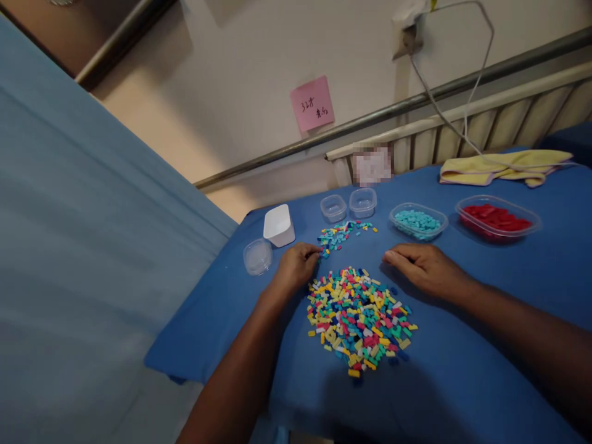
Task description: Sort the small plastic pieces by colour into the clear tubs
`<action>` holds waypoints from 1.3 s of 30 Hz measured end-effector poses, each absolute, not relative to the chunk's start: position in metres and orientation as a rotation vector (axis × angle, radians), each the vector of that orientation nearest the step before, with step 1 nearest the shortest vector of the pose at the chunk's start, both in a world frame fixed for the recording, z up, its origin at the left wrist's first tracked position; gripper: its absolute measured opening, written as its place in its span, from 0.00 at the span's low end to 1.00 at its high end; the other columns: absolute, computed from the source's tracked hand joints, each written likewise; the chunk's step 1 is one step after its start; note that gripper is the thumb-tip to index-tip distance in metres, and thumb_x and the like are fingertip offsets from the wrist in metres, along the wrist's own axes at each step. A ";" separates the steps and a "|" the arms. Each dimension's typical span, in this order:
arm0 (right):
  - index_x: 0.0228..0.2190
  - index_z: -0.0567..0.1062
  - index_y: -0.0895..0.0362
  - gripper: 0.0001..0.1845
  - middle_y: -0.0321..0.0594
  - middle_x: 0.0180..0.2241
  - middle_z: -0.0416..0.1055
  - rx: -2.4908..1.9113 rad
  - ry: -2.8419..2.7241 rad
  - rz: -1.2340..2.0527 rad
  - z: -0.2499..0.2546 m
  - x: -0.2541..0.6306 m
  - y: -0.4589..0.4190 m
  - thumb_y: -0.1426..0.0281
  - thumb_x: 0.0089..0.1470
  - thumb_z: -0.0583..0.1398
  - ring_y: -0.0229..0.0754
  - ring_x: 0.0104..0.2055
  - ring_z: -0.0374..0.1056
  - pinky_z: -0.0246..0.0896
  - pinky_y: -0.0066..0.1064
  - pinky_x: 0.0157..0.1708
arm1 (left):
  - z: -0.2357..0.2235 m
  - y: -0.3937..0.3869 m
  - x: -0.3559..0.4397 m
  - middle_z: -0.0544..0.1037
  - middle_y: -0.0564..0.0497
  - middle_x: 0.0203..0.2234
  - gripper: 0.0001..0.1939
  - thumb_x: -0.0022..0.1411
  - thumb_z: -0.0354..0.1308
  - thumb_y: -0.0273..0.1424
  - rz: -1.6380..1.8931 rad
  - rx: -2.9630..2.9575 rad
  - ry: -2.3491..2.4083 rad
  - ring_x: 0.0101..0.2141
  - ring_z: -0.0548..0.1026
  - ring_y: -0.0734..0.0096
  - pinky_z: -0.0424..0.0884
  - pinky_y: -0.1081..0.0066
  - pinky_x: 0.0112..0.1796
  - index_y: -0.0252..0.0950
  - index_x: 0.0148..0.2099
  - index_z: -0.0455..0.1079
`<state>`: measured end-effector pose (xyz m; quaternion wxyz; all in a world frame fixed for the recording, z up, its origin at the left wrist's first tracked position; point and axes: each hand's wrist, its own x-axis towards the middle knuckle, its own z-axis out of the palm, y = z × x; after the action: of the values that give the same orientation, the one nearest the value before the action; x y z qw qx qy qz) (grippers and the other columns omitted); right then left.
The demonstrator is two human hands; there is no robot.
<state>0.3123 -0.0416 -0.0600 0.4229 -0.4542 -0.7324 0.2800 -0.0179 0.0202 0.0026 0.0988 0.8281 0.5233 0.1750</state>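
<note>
A big mixed pile of small coloured bricks point(358, 314) lies on the blue cloth in front of me. Beyond it is a smaller, looser heap of mostly turquoise bricks point(337, 237). At that heap's left edge, my left hand point(300, 264) bends its fingertips together down at the bricks; anything between them is too small to make out. To the right of both heaps, my right hand point(423, 268) rests on the cloth, fingers curled in and thumb laid along them. Whatever it may hold is hidden.
Behind stand two clear tubs point(333, 208), a container of turquoise bricks point(419, 222) and one of red pieces point(497, 219). At left are a white box point(279, 226) and a clear tub point(258, 256). A yellow cloth point(504, 168) lies near the radiator point(481, 126), a cable point(428, 92) trailing over it.
</note>
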 end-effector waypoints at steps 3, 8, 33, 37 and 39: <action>0.23 0.69 0.53 0.27 0.35 0.22 0.66 -1.171 -1.876 0.719 -0.061 0.309 -0.040 0.53 0.71 0.54 0.41 0.26 0.62 0.54 0.34 0.27 | 0.001 0.040 -0.009 0.83 0.47 0.44 0.12 0.70 0.58 0.31 0.339 2.512 1.540 0.45 0.80 0.59 0.74 0.64 0.50 0.40 0.48 0.83; 0.24 0.71 0.53 0.24 0.35 0.23 0.67 -1.176 -1.883 0.749 -0.060 0.308 -0.039 0.53 0.70 0.55 0.41 0.26 0.64 0.55 0.34 0.27 | -0.002 0.053 -0.009 0.83 0.46 0.46 0.15 0.68 0.56 0.26 0.211 2.603 1.425 0.47 0.80 0.60 0.74 0.66 0.51 0.40 0.50 0.82; 0.24 0.70 0.53 0.25 0.33 0.22 0.66 -1.262 -1.898 0.764 -0.059 0.304 -0.032 0.52 0.70 0.55 0.40 0.26 0.62 0.52 0.32 0.27 | 0.010 0.074 0.028 0.83 0.44 0.44 0.14 0.64 0.59 0.25 -0.030 2.803 1.232 0.45 0.79 0.55 0.73 0.63 0.47 0.39 0.47 0.83; 0.25 0.72 0.53 0.25 0.33 0.23 0.66 -1.277 -1.899 0.769 -0.056 0.304 -0.031 0.52 0.70 0.55 0.40 0.26 0.62 0.51 0.33 0.27 | 0.016 0.072 0.032 0.83 0.45 0.41 0.12 0.63 0.59 0.24 -0.085 2.768 1.235 0.40 0.79 0.58 0.71 0.65 0.40 0.38 0.45 0.80; 0.25 0.72 0.54 0.25 0.33 0.23 0.67 -1.273 -1.905 0.766 -0.055 0.304 -0.031 0.53 0.70 0.55 0.40 0.27 0.63 0.51 0.33 0.28 | 0.020 0.072 0.035 0.82 0.46 0.39 0.11 0.61 0.59 0.22 -0.078 2.747 1.207 0.38 0.78 0.59 0.70 0.67 0.37 0.38 0.43 0.79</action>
<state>0.3035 -0.0312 -0.0551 0.3550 -0.4928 -0.7370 0.2966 0.0354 0.0720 0.0200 0.0698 0.9130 0.4010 -0.0259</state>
